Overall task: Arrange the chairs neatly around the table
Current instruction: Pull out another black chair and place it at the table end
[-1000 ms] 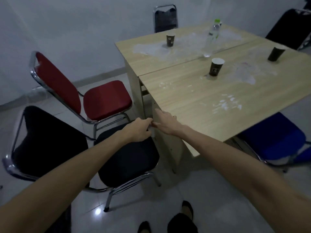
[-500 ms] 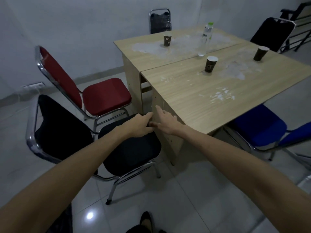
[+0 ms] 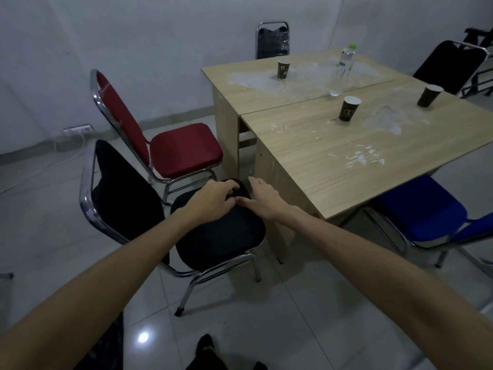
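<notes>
Both hands are reaching over the black chair (image 3: 218,236), whose padded fabric seat and chromed tubular frame are standing just beside the corner of the desk (image 3: 314,156). The left hand (image 3: 213,198) is curling loosely over the seat's front edge; whether it is gripping is unclear. The right hand (image 3: 262,200) is lying flat, fingers extended, holding nothing. The red chair (image 3: 184,150), glossy and vinyl-like, is sitting beside it. The desk is showing pale woodgrain laminate smeared white. The blue chair (image 3: 421,209) is partly tucked beneath the desk and cut off at the frame edge.
</notes>
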